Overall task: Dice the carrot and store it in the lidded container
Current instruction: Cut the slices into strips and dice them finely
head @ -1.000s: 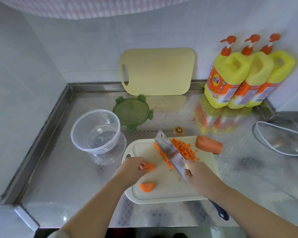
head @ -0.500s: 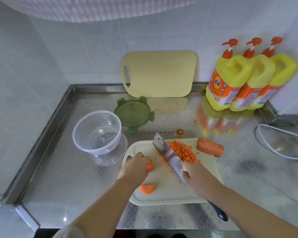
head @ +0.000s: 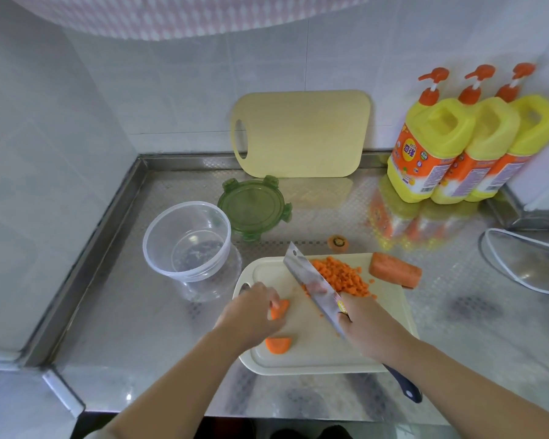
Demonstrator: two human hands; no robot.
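On the cream plastic cutting board (head: 314, 353), the left hand (head: 254, 315) bends its fingers over a half-round piece of orange carrot (head: 282, 308) and pins it down near the board's left side. A second half-round carrot piece (head: 278, 344) lies loose just in front of it, close to the near edge. The right hand (head: 366, 327) is wrapped around the grip of a broad steel cleaver (head: 311, 286), whose blade slants away to the left across the board; the dark blue handle end juts out behind the wrist. To the right of the blade sits a heap of small diced carrot cubes (head: 343, 275), and beyond that an uncut carrot chunk (head: 395, 269) lies at the board's far right corner. A cut-off carrot top (head: 338, 242) rests on the embossed steel surface (head: 133, 312) just behind the board. Left of the board stands a clear round plastic container (head: 159, 264), uncovered, with its translucent green clip lid (head: 254, 210) lying flat beside it. A pale yellow cutting board (head: 301, 134) leans on the tiled wall, and three yellow pump bottles (head: 435, 153) stand in the right corner.
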